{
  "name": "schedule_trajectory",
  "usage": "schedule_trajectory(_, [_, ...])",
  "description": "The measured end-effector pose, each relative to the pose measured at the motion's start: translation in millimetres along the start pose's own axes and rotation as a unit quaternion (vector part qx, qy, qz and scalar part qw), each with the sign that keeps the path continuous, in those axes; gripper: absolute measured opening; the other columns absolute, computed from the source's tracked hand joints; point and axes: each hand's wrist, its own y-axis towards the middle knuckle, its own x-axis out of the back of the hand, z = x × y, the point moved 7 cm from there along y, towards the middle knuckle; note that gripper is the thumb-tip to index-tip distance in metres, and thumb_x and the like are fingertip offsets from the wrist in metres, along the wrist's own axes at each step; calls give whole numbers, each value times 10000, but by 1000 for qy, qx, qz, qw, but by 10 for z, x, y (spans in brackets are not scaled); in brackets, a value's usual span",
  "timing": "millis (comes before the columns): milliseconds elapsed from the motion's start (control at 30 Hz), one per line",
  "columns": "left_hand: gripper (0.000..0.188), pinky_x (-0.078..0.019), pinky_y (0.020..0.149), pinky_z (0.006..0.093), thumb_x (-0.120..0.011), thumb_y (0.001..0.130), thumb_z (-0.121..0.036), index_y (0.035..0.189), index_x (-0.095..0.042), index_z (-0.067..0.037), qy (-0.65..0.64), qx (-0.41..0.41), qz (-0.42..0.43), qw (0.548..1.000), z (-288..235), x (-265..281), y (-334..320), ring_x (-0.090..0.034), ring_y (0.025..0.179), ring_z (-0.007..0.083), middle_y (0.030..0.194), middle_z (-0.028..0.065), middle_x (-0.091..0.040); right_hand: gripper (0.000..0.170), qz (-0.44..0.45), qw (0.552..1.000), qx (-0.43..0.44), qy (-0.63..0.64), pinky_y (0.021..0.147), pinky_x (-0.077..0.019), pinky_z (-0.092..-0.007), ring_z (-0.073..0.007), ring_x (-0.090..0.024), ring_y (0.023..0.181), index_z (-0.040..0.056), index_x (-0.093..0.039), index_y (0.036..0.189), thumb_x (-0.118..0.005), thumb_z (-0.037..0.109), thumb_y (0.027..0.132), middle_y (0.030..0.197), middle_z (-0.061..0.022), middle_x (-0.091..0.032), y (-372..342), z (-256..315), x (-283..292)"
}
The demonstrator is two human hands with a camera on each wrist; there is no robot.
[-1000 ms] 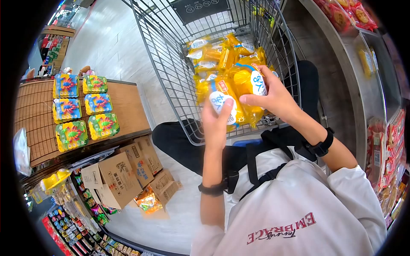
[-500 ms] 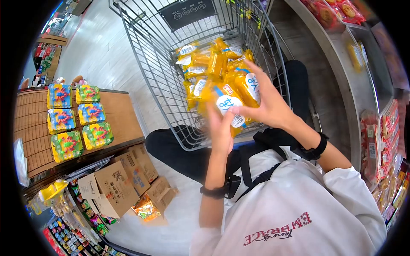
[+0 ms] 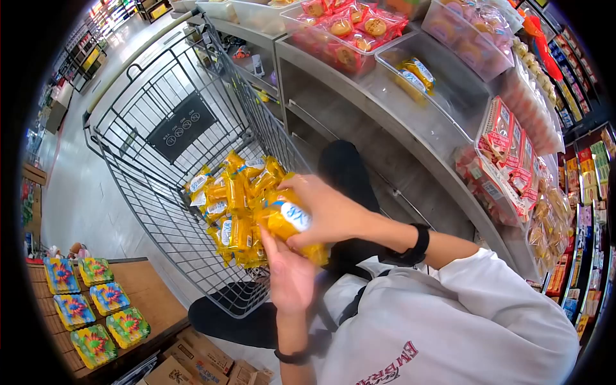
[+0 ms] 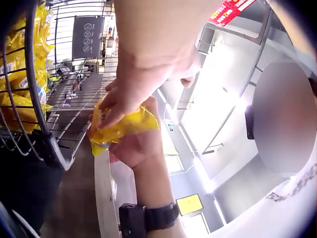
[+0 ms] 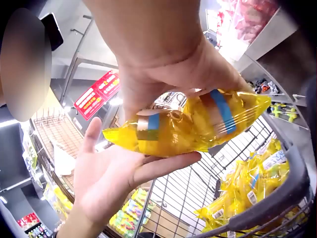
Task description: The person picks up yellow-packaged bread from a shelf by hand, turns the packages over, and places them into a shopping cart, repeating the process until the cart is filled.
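Note:
My right hand grips two plump yellow snack packets side by side, fingers over their tops, beside the cart's near end. Blue bands cross the packets in the right wrist view. Just below them is my left hand, its palm turned up and its fingers stretched out along their undersides. In the left wrist view, left-hand fingers overlap the yellow wrapper. A heap of similar packets with white labels lies in the wire shopping cart.
A grey shelf curves along the right. On it stand a clear bin with a few yellow packets and a bin of red-wrapped biscuits. Colourful packs lie on a rack at lower left, near cardboard boxes.
The head view has swung right toward the shelf. Earlier each hand held a yellow packet; now the right hand holds both, and the left has let go and opened beneath them.

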Motion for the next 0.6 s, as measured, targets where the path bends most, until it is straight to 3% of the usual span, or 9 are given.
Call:
schedule_trajectory(100, [1114,-217,1147,546,-685,812,-496,1554,81,-175,-2,40,28,999,50,-208,63,-223,1441,315,1603,72,-93,845,13,999,-7,49,1038,-395,-401,-354,-503,1186,25,-487,1281,-826,375,590,1236,-210,-534,30,-123,218])
schedule_trajectory(133, [1125,-236,1138,557,-701,802,-498,1555,75,-186,12,35,33,999,59,-277,81,-210,1444,332,1607,75,-80,746,36,980,-52,188,1008,-421,-387,-314,-531,1160,37,-500,1272,-794,335,654,1210,-178,-556,12,-189,255])
schedule_trajectory(267, [1076,-279,1117,583,-710,813,-482,1554,-5,-150,39,19,42,998,74,-353,130,-179,1454,362,1610,102,-66,491,51,737,-191,646,899,-506,-399,-252,-630,1007,71,-549,1234,-679,300,819,1122,-123,-634,-209,-492,581])
schedule_trajectory(300, [1049,-279,1113,594,-704,822,-477,1553,-36,-131,41,21,53,998,101,-346,142,-182,1454,361,1609,110,-72,535,84,667,-146,726,909,-503,-425,-266,-621,1044,67,-547,1254,-673,368,830,1158,-133,-626,-199,-459,691])
schedule_trajectory(367, [896,-305,1110,572,-670,872,-391,1532,-146,-90,28,4,61,998,154,-239,161,-232,1440,361,1591,137,-145,601,51,691,-86,715,933,-491,-452,-295,-623,1071,52,-527,1300,-661,395,825,1224,-148,-613,-286,-256,1236])
schedule_trajectory(433, [726,-341,1106,516,-629,907,-272,1494,-249,-78,221,-24,52,974,113,-52,157,-304,1409,368,1558,160,-238,592,-75,770,-39,633,924,-504,-430,-287,-628,1069,23,-521,1302,-627,381,841,1224,-157,-616,-398,-265,2053])
schedule_trajectory(500, [537,-369,1090,448,-586,912,-142,1401,-383,-51,269,-42,-2,962,68,222,80,-391,1358,335,1486,167,-362,533,-85,933,-77,342,847,-534,-343,-207,-652,983,34,-510,1273,-621,332,845,1138,-129,-624,-457,-447,2955])
schedule_trajectory(567, [448,-386,1047,411,-618,846,-78,1276,-495,-48,508,-83,-84,853,-124,595,11,-445,1299,282,1392,146,-472,528,-166,967,-92,169,798,-533,-313,-171,-637,916,61,-494,1261,-640,313,820,1056,-104,-620,-242,-655,3409])
schedule_trajectory(600, [448,-386,1047,411,-618,846,-78,1276,-495,-48,508,-86,-84,853,-182,649,-6,-445,1299,282,1392,146,-472,534,-167,977,-97,91,794,-531,-313,-171,-632,893,82,-494,1262,-653,314,809,1036,-97,-619,-116,-886,3601])
